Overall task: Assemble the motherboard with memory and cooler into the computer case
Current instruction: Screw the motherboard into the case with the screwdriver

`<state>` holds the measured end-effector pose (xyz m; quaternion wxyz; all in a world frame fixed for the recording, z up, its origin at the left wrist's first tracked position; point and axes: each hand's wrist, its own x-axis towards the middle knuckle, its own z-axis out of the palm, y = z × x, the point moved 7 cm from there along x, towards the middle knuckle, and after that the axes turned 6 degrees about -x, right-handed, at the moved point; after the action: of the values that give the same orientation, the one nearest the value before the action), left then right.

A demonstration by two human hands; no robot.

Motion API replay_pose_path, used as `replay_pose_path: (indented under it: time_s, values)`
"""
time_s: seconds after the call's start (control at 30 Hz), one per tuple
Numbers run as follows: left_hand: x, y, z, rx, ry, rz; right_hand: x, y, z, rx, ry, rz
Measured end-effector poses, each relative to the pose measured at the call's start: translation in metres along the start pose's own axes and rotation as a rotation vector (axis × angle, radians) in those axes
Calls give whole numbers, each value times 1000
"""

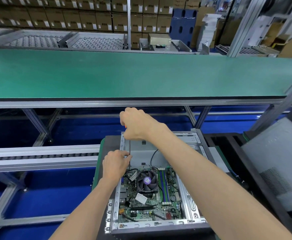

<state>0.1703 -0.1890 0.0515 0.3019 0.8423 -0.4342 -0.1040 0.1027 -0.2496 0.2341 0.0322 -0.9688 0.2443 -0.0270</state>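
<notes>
An open silver computer case (192, 203) lies flat below me. Inside it sits the green motherboard (141, 212), with a black cooler fan (147, 181) and green and purple memory sticks (164, 186) on it. My right hand (138, 124) grips the handle of a long screwdriver (129, 154), which stands upright over the board's far left corner. My left hand (115, 164) pinches the screwdriver's thin shaft near its lower end. The tip is hidden behind my left hand.
A green workbench top (133, 75) spans the view above the case. A roller conveyor rail (41, 157) runs to the left. A grey case panel (278, 167) leans at the right. Stacked cardboard boxes (89, 16) fill the background.
</notes>
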Motion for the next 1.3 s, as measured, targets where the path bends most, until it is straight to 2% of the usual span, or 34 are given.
replay_pose_path:
  time_s: [0.17, 0.3, 0.37, 0.5, 0.63, 0.7, 0.83, 0.9, 1.0, 1.07, 1.2, 1.3]
  values:
    - [-1, 1, 1, -1, -3, 5, -1, 7, -3, -212, 137, 100]
    - [0, 1, 0, 23, -6, 1, 0, 0, -2, -26, 36, 1]
    - [0, 1, 0, 31, -8, -1, -1, 0, -2, -8, 43, -1]
    - [-1, 2, -1, 19, 2, 4, -5, 1, -3, -217, 176, 87]
    - [-1, 2, -2, 33, 8, 1, -2, -2, -1, -44, 59, 9]
    - [-1, 2, -2, 33, 2, -3, -2, -3, -2, -2, 53, -3]
    - [-1, 2, -2, 24, 0, 2, -4, 2, -6, -226, 184, 91]
    - [-1, 3, -2, 23, 0, 5, -4, 2, -5, -193, 146, 76]
    - [-1, 2, -2, 13, -4, -4, -3, 1, -3, -8, 16, 11]
    - [-2, 2, -3, 20, -4, 0, -4, 2, -3, -5, 45, 15]
    - [-2, 3, -2, 19, -6, 11, -5, 3, -6, -233, 176, 89]
    - [-2, 3, -2, 13, -6, 4, -4, 0, -4, -98, 100, 32]
